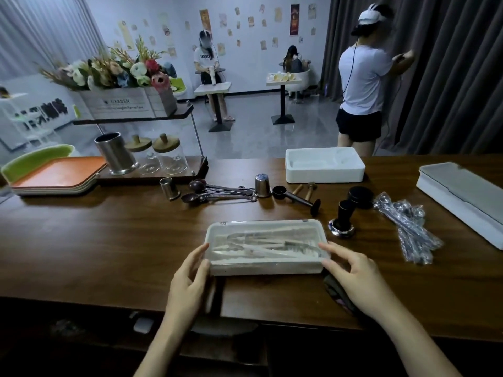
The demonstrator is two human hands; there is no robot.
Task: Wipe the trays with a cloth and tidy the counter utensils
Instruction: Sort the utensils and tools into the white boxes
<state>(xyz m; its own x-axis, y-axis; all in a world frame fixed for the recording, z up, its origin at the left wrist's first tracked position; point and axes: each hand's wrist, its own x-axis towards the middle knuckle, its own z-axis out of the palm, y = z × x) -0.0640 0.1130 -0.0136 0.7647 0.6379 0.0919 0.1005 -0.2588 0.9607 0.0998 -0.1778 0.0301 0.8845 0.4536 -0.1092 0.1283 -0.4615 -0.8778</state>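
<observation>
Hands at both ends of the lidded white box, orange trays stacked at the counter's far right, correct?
No. The head view shows the orange trays stacked at the far left of the counter. The left hand and right hand are at the ends of the lidded white box.

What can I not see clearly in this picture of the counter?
All in the head view:
- Utensils inside the box: blurred by its cloudy lid, so their number is unclear.
- Dark thing beneath the right hand: mostly covered by it, so I cannot tell what it is.
- Case with a grey lid: cut off by the right edge.
- Trays: too thin to count in the stack.
</observation>
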